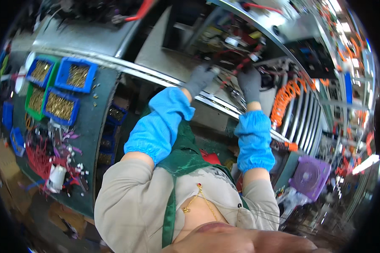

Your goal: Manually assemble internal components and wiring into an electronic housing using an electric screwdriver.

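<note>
Both my hands wear grey gloves and blue sleeve covers and reach into an open metal cabinet (240,38) full of wiring. My left hand (199,79) is closed around a small metal-tipped tool or part at the cabinet's lower rail. My right hand (250,83) grips a red-and-black wire bundle (243,64) that runs up into the cabinet. The fingertips of both hands are partly hidden among the wires.
Blue bins of brass screws (76,75) and a green bin (36,100) sit on a dark bench at left, with red wires (40,158) and a white roll (56,178) below. An orange coiled hose (285,99) hangs at right; a purple fan (310,177) stands lower right.
</note>
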The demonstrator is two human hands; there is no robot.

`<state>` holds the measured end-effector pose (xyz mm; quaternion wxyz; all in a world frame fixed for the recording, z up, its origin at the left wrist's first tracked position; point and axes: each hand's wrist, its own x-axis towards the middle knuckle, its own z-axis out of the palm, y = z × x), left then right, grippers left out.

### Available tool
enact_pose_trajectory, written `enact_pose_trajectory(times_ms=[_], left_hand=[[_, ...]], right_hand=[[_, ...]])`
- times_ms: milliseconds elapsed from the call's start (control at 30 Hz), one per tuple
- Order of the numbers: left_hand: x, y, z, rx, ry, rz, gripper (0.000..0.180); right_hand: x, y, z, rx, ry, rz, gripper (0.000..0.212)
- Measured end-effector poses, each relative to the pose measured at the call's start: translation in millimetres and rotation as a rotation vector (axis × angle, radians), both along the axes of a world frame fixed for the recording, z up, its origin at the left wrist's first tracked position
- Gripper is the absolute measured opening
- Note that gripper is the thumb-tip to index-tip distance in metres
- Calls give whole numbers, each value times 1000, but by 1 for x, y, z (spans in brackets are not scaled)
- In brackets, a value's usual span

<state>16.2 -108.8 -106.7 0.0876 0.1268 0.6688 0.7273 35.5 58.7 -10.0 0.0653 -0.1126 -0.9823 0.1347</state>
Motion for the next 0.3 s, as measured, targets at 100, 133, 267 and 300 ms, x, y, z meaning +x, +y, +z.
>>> enact_pose_trajectory(times_ms=[100, 133, 267, 300], left_hand=[[4, -1, -1, -93, 26, -217, 45], [16, -24, 5, -116, 43, -199, 44], [52, -115, 23, -204, 5, -266, 46], [61, -143, 17, -188, -195, -302, 52]], right_hand=[[18, 38, -42, -129, 61, -76, 31], [20, 8, -20, -39, -71, -142, 29], [26, 11, -32, -288, 205, 168, 62], [21, 3, -33, -432, 301, 405, 70]])
